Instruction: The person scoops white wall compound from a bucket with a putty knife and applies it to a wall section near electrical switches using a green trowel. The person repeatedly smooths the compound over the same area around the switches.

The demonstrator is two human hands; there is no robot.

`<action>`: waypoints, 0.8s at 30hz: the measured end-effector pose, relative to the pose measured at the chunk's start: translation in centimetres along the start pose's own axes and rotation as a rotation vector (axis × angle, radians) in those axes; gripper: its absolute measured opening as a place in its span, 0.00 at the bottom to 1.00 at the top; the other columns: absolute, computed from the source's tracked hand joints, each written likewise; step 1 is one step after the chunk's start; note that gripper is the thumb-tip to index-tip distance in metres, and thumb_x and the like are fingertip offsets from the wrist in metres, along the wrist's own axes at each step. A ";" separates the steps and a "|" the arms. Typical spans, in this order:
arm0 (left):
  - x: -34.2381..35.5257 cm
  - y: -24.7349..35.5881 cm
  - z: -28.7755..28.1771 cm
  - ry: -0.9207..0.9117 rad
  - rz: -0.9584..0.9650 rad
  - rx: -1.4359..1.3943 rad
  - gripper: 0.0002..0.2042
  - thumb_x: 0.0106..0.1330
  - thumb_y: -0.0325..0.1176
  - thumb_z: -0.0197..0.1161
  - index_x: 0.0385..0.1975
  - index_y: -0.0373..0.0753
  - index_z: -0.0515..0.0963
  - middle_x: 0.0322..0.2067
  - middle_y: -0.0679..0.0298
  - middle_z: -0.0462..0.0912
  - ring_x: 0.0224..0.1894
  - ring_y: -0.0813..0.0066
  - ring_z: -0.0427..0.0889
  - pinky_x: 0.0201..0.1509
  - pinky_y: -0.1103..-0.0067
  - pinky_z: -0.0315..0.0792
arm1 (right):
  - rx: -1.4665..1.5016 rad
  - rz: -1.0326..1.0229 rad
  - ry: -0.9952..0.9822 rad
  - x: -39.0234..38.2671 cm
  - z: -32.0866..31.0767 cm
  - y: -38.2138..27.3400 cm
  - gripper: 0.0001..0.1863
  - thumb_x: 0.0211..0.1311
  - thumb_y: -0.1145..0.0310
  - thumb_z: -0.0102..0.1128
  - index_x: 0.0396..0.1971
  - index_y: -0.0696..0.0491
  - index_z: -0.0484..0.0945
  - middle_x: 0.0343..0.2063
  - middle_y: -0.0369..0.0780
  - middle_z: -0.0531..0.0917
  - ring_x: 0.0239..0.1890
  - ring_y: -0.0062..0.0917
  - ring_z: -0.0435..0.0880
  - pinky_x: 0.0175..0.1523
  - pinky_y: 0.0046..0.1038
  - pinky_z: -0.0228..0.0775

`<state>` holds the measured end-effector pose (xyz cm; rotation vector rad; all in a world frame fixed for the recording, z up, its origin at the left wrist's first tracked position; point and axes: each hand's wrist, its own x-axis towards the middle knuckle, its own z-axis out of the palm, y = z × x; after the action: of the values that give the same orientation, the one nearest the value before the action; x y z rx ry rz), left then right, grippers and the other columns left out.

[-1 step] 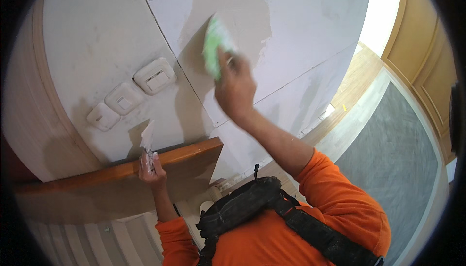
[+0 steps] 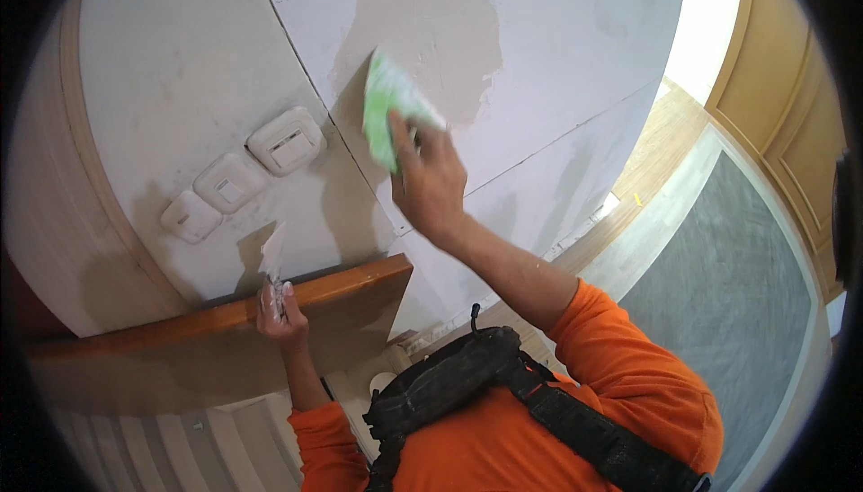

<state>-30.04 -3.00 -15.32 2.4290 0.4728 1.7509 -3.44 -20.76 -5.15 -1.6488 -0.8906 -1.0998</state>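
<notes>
My right hand [image 2: 430, 177] is closed around a broad, flat green putty spreader [image 2: 382, 107], smeared with white. Its blade lies at or close to the wall, along the lower left of a damp-looking beige patch of filler [image 2: 440, 25]. Lower down and to the left, my left hand [image 2: 283, 319] grips a putty knife [image 2: 273, 254] by its filler-crusted handle, blade pointing up. That hand is in front of the edge of a wooden ledge [image 2: 351, 278]. Whether the knife touches anything is unclear.
Three white switch boxes [image 2: 286, 141] run diagonally across the wall left of the patch. A dark panel seam [image 2: 301, 62] passes beside them. Steps [image 2: 171, 443] descend at lower left. On the right are a grey mat [image 2: 728, 312] and a wooden door [image 2: 782, 88].
My right hand and the green spreader have moved slightly down and left along the wall, showing more of the filler patch. My left hand with the putty knife stays in place.
</notes>
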 end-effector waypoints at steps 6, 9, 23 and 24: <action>0.3 0.3 -0.2 0.006 -0.004 0.010 0.13 0.66 0.25 0.65 0.47 0.26 0.80 0.34 0.49 0.84 0.31 0.53 0.84 0.34 0.67 0.77 | -0.009 -0.134 -0.070 2.7 -6.1 4.8 0.41 0.45 0.86 0.61 0.60 0.33 0.81 0.47 0.39 0.83 0.46 0.37 0.81 0.50 0.36 0.76; 0.0 0.4 0.2 0.013 -0.049 0.043 0.13 0.66 0.27 0.65 0.47 0.27 0.80 0.34 0.49 0.84 0.30 0.53 0.83 0.34 0.67 0.77 | 0.055 -0.406 0.173 16.3 -8.2 6.9 0.33 0.53 0.78 0.64 0.57 0.27 0.82 0.46 0.34 0.85 0.47 0.31 0.82 0.51 0.36 0.75; 0.5 0.5 0.1 -0.011 -0.039 0.026 0.13 0.66 0.27 0.66 0.46 0.26 0.81 0.35 0.48 0.85 0.32 0.55 0.85 0.36 0.69 0.78 | -0.196 -0.551 -0.311 0.6 -3.7 8.5 0.35 0.53 0.75 0.64 0.63 0.33 0.78 0.52 0.31 0.79 0.51 0.28 0.77 0.54 0.33 0.65; 0.6 0.6 0.1 -0.006 -0.021 0.034 0.13 0.66 0.27 0.66 0.47 0.25 0.81 0.35 0.47 0.85 0.32 0.56 0.85 0.37 0.69 0.78 | -0.197 -0.542 -0.315 -1.3 -3.6 9.1 0.35 0.52 0.75 0.63 0.63 0.34 0.78 0.52 0.30 0.79 0.51 0.27 0.77 0.54 0.33 0.64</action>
<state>-29.67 -3.37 -14.70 2.4421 0.5299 1.7405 3.42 -27.02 -8.56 -1.8270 -1.5389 -1.3385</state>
